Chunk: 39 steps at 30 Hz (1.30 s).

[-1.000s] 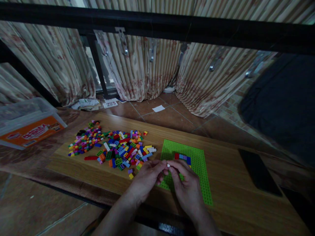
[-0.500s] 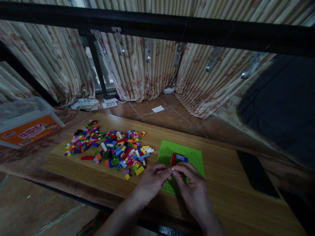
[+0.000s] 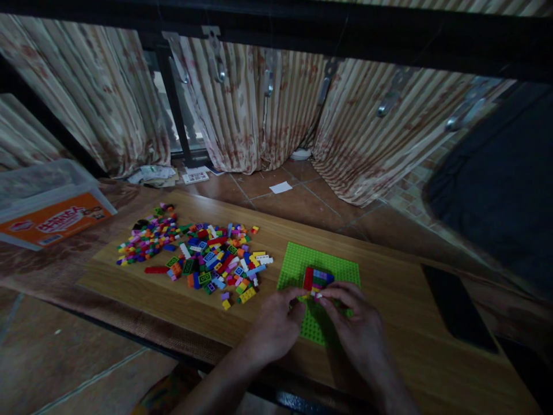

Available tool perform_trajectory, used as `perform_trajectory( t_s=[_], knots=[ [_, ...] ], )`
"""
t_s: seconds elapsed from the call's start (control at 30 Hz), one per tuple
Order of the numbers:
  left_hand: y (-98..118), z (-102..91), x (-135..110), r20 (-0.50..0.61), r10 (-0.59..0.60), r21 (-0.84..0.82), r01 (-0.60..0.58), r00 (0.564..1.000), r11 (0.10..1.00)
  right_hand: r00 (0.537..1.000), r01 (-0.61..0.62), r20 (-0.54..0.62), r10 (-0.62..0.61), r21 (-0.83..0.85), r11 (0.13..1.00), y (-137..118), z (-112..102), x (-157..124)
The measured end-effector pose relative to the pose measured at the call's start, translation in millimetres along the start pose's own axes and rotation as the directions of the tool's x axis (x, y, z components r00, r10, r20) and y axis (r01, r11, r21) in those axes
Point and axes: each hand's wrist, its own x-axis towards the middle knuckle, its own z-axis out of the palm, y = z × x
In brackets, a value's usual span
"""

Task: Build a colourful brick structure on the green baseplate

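Observation:
A bright green baseplate (image 3: 319, 331) lies on the wooden board, with a small brick build (image 3: 309, 279) of red, blue, purple and other colours on it. My right hand (image 3: 356, 314) pinches a small white brick (image 3: 318, 295) between thumb and index finger at the build's near edge. On the other side, my left hand (image 3: 279, 320) has its index fingertip close against the build, beside a small yellow piece (image 3: 306, 296). Its thumb stays apart from that finger, and nothing shows between them. The fingers partly cover the near side of the build.
Loose bricks (image 3: 216, 259) of many colours are heaped on the left of the wooden board (image 3: 380, 346). A clear plastic box (image 3: 56, 213) with an orange label stands farther left. On the right lies a flat black rectangular object (image 3: 458, 305). Curtains (image 3: 259, 115) hang behind.
My hands were together, fingers meeting at a tiny white piece in front of the build. Now they are apart, at the build's near edge, the white brick in my right hand. The view has shifted slightly.

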Motion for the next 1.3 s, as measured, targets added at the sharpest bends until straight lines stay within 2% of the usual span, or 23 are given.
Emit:
perform_trajectory(
  t_s=[0.13,0.43,0.77,0.97,1.3],
  knots=[
    [3,0.4,-1,0.079,-0.007,0.045,0.003,0.997,0.999,0.998,0.052,0.031,-0.051,-0.049,0.997,-2,8,1],
    [4,2.9,-4,0.131,0.089,0.157,-0.109,0.987,0.982,0.998,0.065,-0.006,-0.066,-0.099,0.993,-2,13,3],
    [3,5.6,-6,0.166,0.059,0.354,-0.116,0.984,0.928,1.000,0.007,-0.014,-0.008,-0.073,0.997,-2,10,3],
    [2,8.1,-7,0.167,0.079,0.391,-0.140,0.983,0.910,0.992,-0.107,-0.068,0.104,-0.039,0.994,-1,4,5],
    [2,8.9,-8,0.173,0.081,0.460,-0.153,0.982,0.874,0.975,-0.200,-0.112,0.192,-0.073,0.977,2,13,8]
  ],
)
